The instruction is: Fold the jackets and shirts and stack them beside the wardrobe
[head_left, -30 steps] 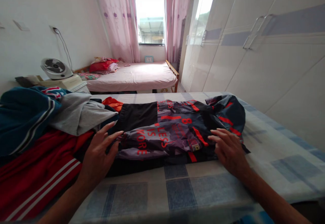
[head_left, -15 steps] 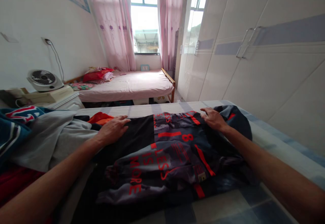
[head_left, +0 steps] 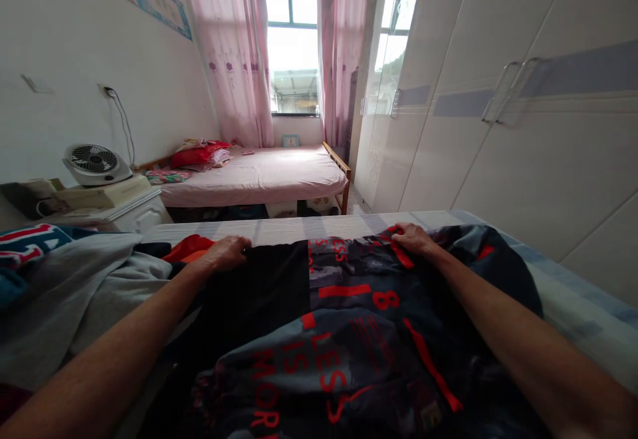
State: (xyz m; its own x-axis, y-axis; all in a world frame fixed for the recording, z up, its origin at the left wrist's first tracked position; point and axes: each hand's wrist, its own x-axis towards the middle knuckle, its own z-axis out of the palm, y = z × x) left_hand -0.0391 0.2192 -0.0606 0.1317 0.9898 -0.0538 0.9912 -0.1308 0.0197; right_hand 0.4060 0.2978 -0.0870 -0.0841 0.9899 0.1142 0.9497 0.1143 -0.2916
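Observation:
A dark jacket (head_left: 349,306) with red lettering and red stripes lies spread across the near bed, one sleeve folded over its front. My left hand (head_left: 230,253) is closed on the black far edge of the jacket, at its left part. Fingers of my right hand (head_left: 413,236) pinch the same far edge further right, beside a red stripe. Past the right wrist, a rounded dark grey and navy part of the jacket bulges out. Its near side runs out of the bottom of the view.
Left of the jacket lie a grey garment (head_left: 109,286), an orange-red cloth (head_left: 192,248) and a teal garment (head_left: 44,243). A fan (head_left: 97,162) stands on a box on a white cabinet (head_left: 142,213). Beyond is a pink-sheeted bed (head_left: 269,172); a white wardrobe (head_left: 458,160) lines the right.
Both hands have closed on the jacket's far edge, where their fingers were outstretched before. The jacket's near part has risen closer to the camera. The view has tilted slightly upward.

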